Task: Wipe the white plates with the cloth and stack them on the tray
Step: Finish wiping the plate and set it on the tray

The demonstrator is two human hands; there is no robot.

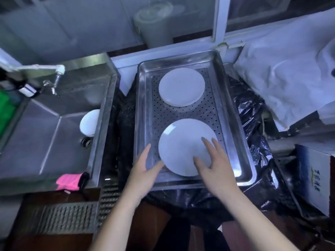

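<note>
Perforated steel tray: set on black plastic sheeting, just right of the sink.

Near white plate: flat in the front half of the tray, face up.

Far stack of white plates: in the rear half of the tray, apart from the near plate; at least two rims visible at the front edge, exact count not readable.

Left hand: fingers straight and relaxed, grip released, thumb at the left front rim of the near plate, fingers over the tray floor beside it.

Right hand: fingers spread and straight, grip released, lying over the right front part of the near plate; actual contact cannot be told.

Further white plate: leaning against the right wall of the sink, near the drain.

Pink cloth: draped on the front rim of the sink, well apart from both hands.

Tap: over the rear left of the sink.

White sheeting: right rear of the tray.

Printed carton: at right edge.
</note>
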